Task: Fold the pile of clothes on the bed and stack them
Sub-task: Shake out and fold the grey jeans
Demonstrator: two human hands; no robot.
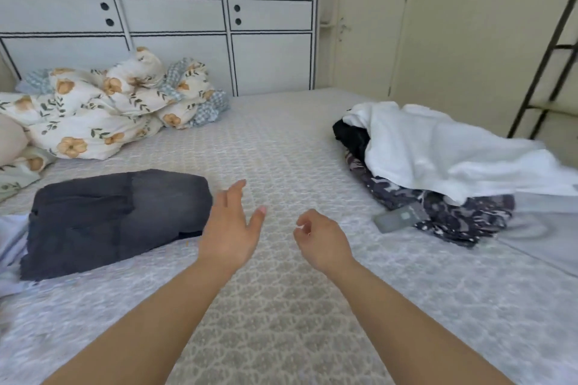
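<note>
A folded dark grey pair of jeans (115, 216) lies flat on the bed (281, 150) at the left. At the right sits a loose pile: a white garment (444, 150) on top, a black piece (352, 134) behind it, a dark patterned garment (453, 216) underneath. My left hand (231, 228) hovers over the bed just right of the jeans, fingers spread, holding nothing. My right hand (322, 241) is beside it, fingers loosely curled, empty, well left of the pile.
A crumpled floral duvet (103, 112) fills the far left by the headboard. A grey flat device (397, 219) lies at the pile's near edge. A pale cloth (12, 241) shows at the left edge. A dark ladder frame (544, 53) stands at the right.
</note>
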